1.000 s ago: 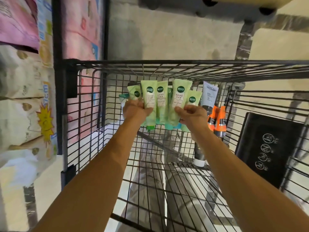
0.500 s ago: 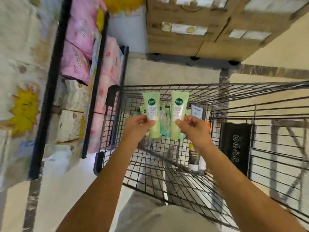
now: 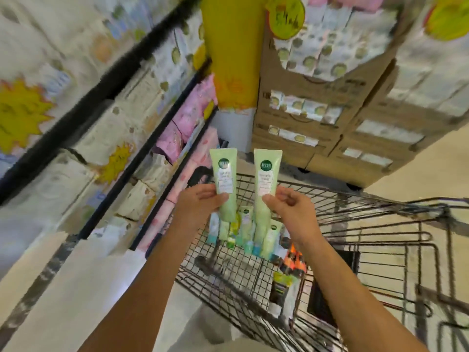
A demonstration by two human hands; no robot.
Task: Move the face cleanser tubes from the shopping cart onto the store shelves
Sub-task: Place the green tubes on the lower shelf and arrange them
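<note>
Left hand: the left hand (image 3: 200, 201) pinches a pale green plastic cleanser tube (image 3: 224, 179) between thumb and curled fingers, low on its printed label.
Left tube: upright, with its wide flat end and round dark green badge above the fingers and its narrow end below them.
Right hand: the right hand (image 3: 286, 207) pinches a second pale green plastic tube (image 3: 266, 179) the same way, thumb in front and fingers folded behind.
Right tube: upright, just beside the first and apart from it, with the badge above the fingertips.
Cart: the black wire shopping cart (image 3: 380, 217) lies below and beyond both hands.
Left in the cart: a cluster of loose green and teal tubes (image 3: 247, 229) stands directly beneath the fingers, against the cart's far end.
Other cart goods: orange tubes (image 3: 294, 260) and a dark tube (image 3: 281, 288) lie under the right wrist.
Shelves: black-edged store shelves (image 3: 106, 80) packed with pale and pink packages run to the left of the left hand.
Beyond the fingertips: stacked brown cardboard boxes (image 3: 304, 118).
</note>
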